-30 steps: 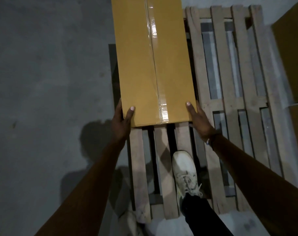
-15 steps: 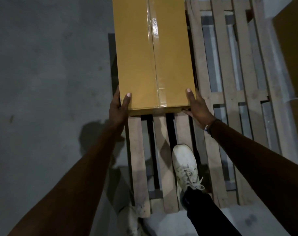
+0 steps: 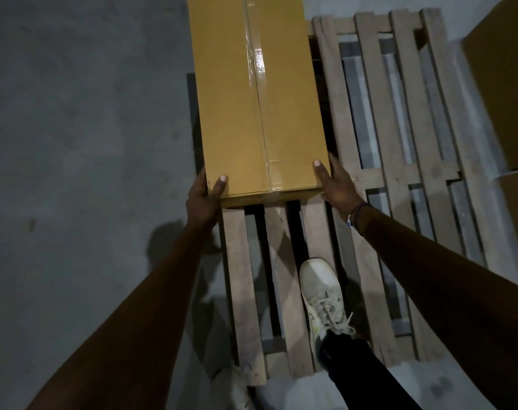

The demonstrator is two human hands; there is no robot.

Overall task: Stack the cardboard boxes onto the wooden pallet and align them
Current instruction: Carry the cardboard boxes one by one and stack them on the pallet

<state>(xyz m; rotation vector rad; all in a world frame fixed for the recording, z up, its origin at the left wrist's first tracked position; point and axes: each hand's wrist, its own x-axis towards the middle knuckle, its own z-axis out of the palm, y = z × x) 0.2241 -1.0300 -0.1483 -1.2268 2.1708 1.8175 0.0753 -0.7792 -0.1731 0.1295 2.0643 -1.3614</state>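
Note:
A long yellow-brown cardboard box (image 3: 252, 108), taped down its middle, lies lengthwise along the left side of the wooden pallet (image 3: 400, 179). My left hand (image 3: 203, 199) holds its near left corner, thumb on the top face and fingers down the side. At the near right corner my right hand (image 3: 337, 190) grips the same way. The box's far end runs out of the top of the view.
My right foot in a white shoe (image 3: 323, 294) stands on the pallet's near slats; the other shoe (image 3: 234, 389) is on the grey concrete floor. More cardboard boxes (image 3: 503, 84) sit at the right edge, beside the pallet.
The box has slid farther away along the pallet's left side, and both hands followed it while keeping hold of the near corners.

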